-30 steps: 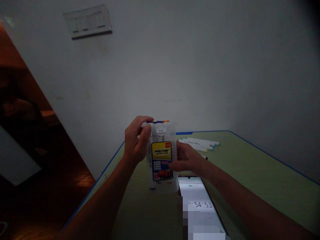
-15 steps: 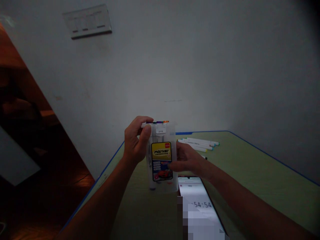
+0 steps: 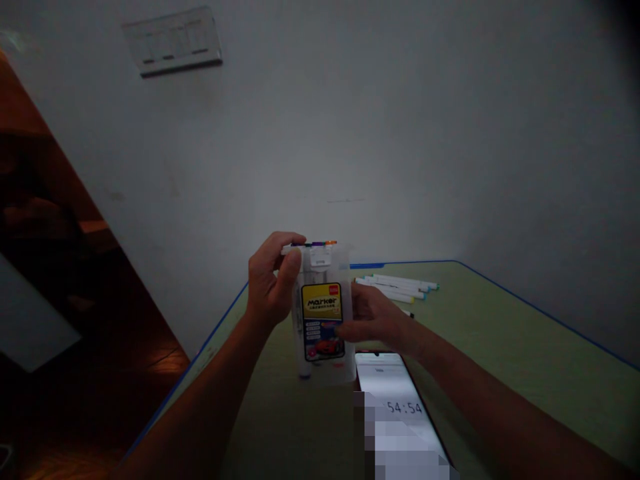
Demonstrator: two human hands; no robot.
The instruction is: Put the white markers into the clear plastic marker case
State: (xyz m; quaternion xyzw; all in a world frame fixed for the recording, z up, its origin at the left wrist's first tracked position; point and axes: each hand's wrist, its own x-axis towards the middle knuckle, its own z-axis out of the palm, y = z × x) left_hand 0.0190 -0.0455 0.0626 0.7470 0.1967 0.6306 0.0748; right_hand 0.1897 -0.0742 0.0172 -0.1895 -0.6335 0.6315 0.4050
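Note:
Both hands hold a translucent plastic marker case (image 3: pixel 325 370) upright, its yellow and dark label with a red car turned toward me. My left hand (image 3: pixel 274 280) grips the case's upper left corner, thumb on the front and fingers over the top. Around the right side is my right hand (image 3: pixel 383 320), its thumb on the label and its other fingers partly hidden behind. Coloured marker ends (image 3: pixel 325 243) in purple and orange show at the top of the case. Several white markers (image 3: pixel 400 287) with coloured ends lie on the table behind my right hand.
A phone (image 3: pixel 385 373) with a lit screen showing digits lies in front of the case, partly pixelated. The greenish table (image 3: pixel 500 333) has a blue edge and meets a pale wall (image 3: pixel 400 133). A switch panel (image 3: pixel 175 43) is high on the left.

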